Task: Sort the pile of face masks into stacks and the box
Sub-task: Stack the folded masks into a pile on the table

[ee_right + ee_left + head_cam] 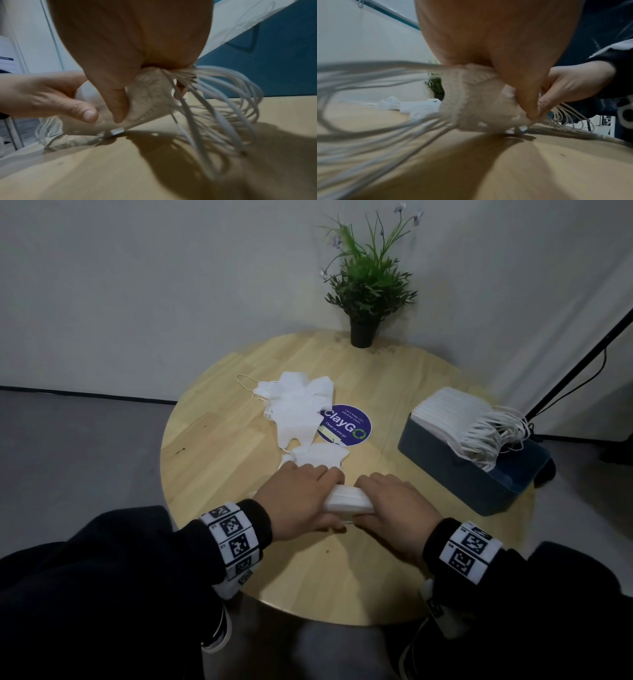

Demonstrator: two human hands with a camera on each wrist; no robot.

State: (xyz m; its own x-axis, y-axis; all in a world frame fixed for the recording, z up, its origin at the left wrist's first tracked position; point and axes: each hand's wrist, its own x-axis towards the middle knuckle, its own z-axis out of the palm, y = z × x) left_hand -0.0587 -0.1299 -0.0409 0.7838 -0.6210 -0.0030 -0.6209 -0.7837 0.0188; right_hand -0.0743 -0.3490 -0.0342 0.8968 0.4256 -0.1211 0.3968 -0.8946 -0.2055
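Both hands, left hand (298,498) and right hand (394,505), gripped opposite ends of a stack of masks (347,499) lying crosswise; the box (479,474) sat nearer the right hand.

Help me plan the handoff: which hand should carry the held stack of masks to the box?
Right, probably. The right hand already has a grip on the stack, and the blue box sits on its side of the table; the left hand would have to cross over.
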